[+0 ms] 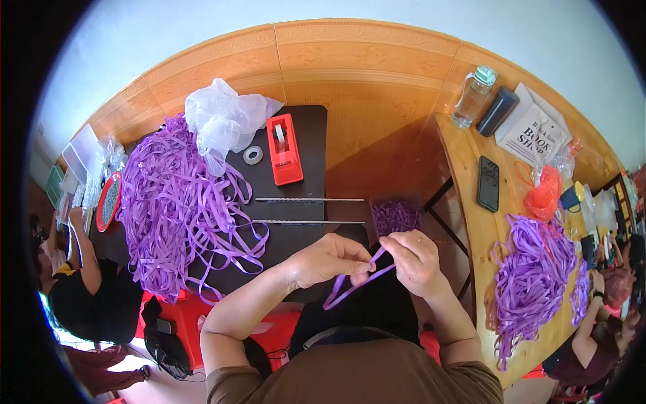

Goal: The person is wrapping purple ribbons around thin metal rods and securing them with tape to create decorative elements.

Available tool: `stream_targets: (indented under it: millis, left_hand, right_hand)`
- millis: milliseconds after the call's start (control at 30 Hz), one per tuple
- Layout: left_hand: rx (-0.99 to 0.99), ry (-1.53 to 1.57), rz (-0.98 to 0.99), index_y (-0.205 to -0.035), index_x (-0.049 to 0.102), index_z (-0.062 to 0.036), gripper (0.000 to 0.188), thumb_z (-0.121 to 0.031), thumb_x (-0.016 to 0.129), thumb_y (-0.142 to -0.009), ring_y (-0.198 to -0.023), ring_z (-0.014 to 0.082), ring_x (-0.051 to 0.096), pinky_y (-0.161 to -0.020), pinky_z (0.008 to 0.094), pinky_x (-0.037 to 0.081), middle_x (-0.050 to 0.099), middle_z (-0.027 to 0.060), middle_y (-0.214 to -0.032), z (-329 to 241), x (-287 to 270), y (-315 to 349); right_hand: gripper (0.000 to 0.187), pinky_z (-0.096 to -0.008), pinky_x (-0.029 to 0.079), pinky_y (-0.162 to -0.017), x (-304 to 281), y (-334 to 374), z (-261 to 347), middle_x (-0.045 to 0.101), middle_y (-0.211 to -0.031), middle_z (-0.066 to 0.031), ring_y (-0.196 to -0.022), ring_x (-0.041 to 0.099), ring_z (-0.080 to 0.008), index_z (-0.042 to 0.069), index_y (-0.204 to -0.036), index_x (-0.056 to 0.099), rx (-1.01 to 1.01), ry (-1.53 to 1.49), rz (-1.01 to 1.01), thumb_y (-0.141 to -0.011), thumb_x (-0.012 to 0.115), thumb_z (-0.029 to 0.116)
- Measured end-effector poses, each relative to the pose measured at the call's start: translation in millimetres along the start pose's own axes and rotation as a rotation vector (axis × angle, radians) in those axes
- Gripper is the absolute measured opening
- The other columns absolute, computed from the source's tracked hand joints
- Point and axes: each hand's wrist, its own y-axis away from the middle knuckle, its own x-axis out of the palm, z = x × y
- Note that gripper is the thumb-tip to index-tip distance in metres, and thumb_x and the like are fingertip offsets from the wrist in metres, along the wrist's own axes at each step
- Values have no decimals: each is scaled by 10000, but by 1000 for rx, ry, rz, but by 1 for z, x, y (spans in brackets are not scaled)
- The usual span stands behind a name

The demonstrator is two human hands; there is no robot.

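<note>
A narrow purple ribbon [342, 297] is stretched between my hands above my lap, its lower part hanging in a loop. My left hand [331, 260] pinches it between thumb and fingers. Close beside it, my right hand [412, 261] grips the upper end, fingers curled. Two thin metal rods [311, 199] lie parallel on the dark table beyond my hands. To the left, a large heap of purple ribbons [161, 209] covers much of that table. Behind the rods stands a red tape dispenser [285, 151], with a roll of tape [253, 155] next to it.
A clear plastic bag [225, 118] rests on the heap. A bin of purple pieces [396, 215] sits between the tables. The wooden table [464, 161] on the right bears a phone [488, 184], a bottle [475, 97] and another ribbon pile [535, 283]. Other people work at both sides.
</note>
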Motion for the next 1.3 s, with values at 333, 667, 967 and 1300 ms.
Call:
stream_targets:
  millis: [333, 667, 967, 1300]
  left_hand:
    - [106, 125, -56, -955, 697, 32, 161, -73, 694, -833, -749, 108, 619, -722, 239, 494, 683, 85, -813, -30, 22, 4]
    - [240, 264, -108, -964, 679, 69, 158, 19, 661, -816, -752, 222, 661, -706, 310, 533, 677, 181, -840, -55, 34, 17]
    - [467, 195, -256, -1036, 671, 18, 195, -52, 635, -858, -826, 262, 669, -765, 348, 532, 681, 181, -898, -64, 19, 10]
    - [341, 99, -376, -1203, 594, -8, 409, 77, 645, -806, -788, 146, 659, -684, 239, 529, 680, 112, -890, -47, -29, -15]
  right_hand:
    - [205, -280, 516, -670, 52, 64, -1, 654, -828, -134, -733, 650, -199, -45, -912, 637, 626, -172, -383, -778, 536, -164]
    - [125, -240, 474, -635, 87, 108, -18, 648, -785, -95, -696, 616, -140, -47, -911, 647, 882, -306, -397, -809, 585, -84]
    - [85, -245, 479, -576, 94, 128, -4, 643, -679, -70, -611, 607, -113, -58, -871, 665, 1242, -625, -216, -807, 617, -27]
    - [60, -230, 446, -538, 53, 141, 27, 628, -667, -47, -594, 568, -86, -39, -800, 656, 1298, -848, 260, -745, 635, -49]
